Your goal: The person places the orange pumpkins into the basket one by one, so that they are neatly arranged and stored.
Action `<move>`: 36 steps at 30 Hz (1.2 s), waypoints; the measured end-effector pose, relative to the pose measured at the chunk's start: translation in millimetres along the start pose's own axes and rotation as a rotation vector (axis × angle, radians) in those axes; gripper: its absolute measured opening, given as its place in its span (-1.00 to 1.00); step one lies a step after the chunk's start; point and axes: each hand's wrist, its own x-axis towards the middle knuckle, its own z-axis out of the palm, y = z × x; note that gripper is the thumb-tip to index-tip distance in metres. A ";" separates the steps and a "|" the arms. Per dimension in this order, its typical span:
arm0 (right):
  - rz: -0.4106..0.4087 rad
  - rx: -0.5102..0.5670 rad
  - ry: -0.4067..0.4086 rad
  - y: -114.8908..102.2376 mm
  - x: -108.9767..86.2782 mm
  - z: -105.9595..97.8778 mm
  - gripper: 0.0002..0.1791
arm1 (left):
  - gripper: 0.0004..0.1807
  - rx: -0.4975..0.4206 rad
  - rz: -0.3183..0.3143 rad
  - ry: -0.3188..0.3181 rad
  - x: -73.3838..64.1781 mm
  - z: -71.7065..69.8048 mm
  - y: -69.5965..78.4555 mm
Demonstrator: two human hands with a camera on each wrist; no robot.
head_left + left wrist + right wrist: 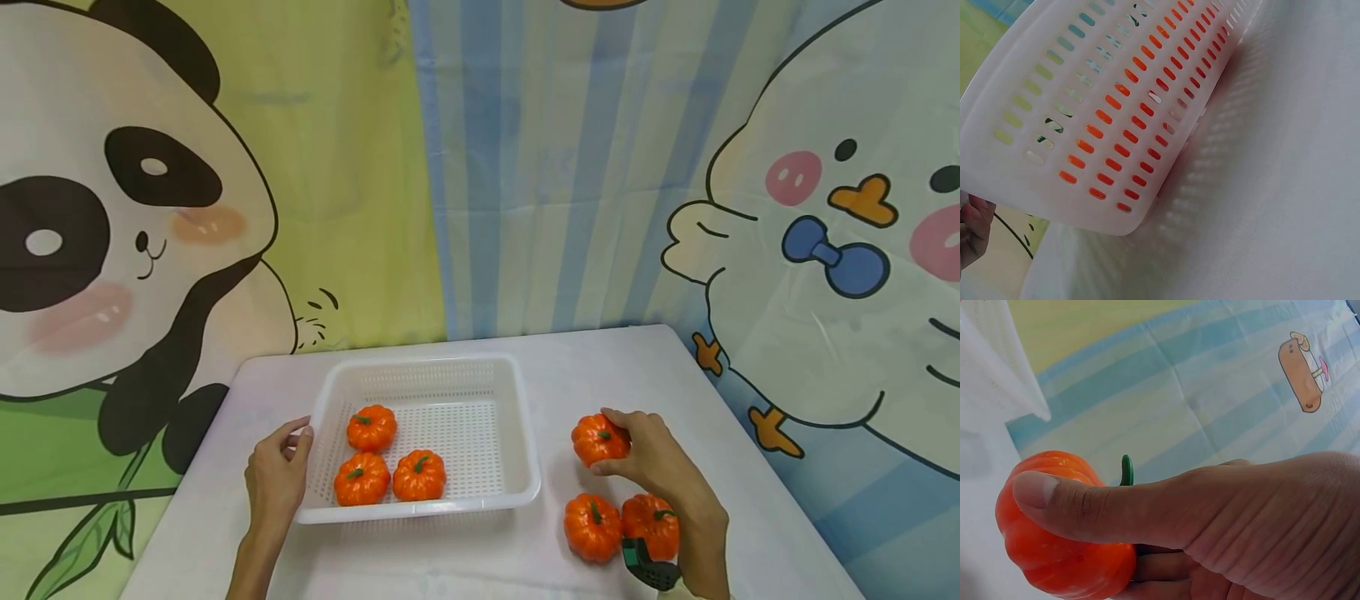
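My right hand [660,462] grips a small orange toy pumpkin [592,440] with a green stem, to the right of a white plastic basket [528,450]. In the right wrist view the thumb [1072,503] lies across the pumpkin [1054,562], with fingers underneath. Two more pumpkins, one [592,529] beside the other [651,525], sit on the table just below that hand. At the basket's left side my left hand [276,475] holds the rim with curled fingers. Inside the basket, toward its left, lie three pumpkins [371,427].
The white table [592,358] carries the basket and the loose pumpkins. Behind it hangs a curtain [360,208] printed with a panda and a white bird. A dark green and black wrist device [648,567] overlaps the lower right pumpkin in the head view.
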 end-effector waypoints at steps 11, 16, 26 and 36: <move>-0.005 0.004 -0.014 -9.8 0.1 -2.4 -0.07 | -0.59 -0.006 0.000 -0.004 -0.3 -0.3 -0.3; -0.034 0.008 -0.014 -12.8 -0.4 -3.1 -0.10 | -0.60 -0.006 0.003 0.004 -0.7 -0.1 -0.7; -0.060 0.000 -0.012 -19.6 1.9 -3.0 -0.12 | -0.60 -0.004 -0.001 0.007 -1.3 -0.1 -0.5; -0.088 -0.019 -0.016 -26.1 3.7 -6.3 -0.12 | -0.60 -0.004 -0.001 0.005 -2.0 -0.4 -0.2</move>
